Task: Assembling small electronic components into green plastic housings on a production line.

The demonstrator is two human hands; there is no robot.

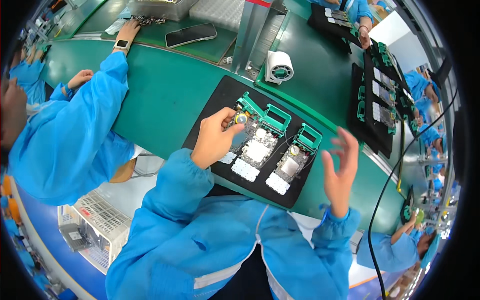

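Black mat (215,102) taken as landmark, lying on the green counter (155,90); three circuit boards with green frames rest on it. The left board (234,146), on the mat's left part, is partly covered by the left hand (233,121); its thumb and forefinger stand close about a round yellow-rimmed piece (241,118); whether they grip it cannot be told. The middle board (258,149) lies near the mat's centre; the right board (291,166) lies toward its right edge, with thin wires (313,159) looping beside it. The right hand (342,167) is raised just beyond the mat's right edge, fingers spread, holding nothing visible.

Handling, judged: boards likely light and stiff, yet fragile; pale metal plates probably smooth and slippery; best hold seems the board's long edges or the green frame, clear of the wires.
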